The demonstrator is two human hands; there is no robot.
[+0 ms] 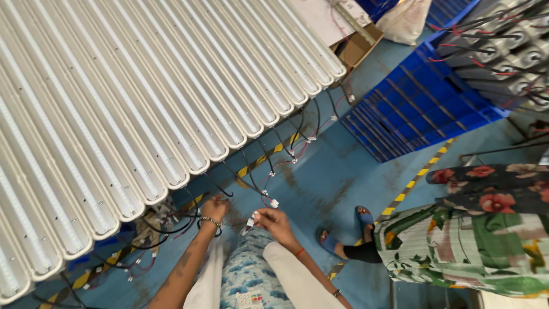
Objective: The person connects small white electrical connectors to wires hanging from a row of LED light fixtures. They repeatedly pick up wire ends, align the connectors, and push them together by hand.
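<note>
Right hand is pinched shut on a small white plug, fingers curled around it, with the thin red and black leads trailing off the plug toward the floor side. Left hand sits just beside it, closed into a loose fist around a black wire that loops down under the wrist; there's a beaded bracelet on that wrist. So both hands are close together, near the ends of the light tubes.

Just above the hands another white connector dangles on its leads, not touching either hand. More of them hang in a row further up, one per tube. The tubes are long white LED strips lying side by side in a big slanted rack, filling the left of the view.

Past that: blue floor with a yellow-black stripe, a blue crate upper right, and another person's foot in a blue sandal to the right, well apart from the hands.
</note>
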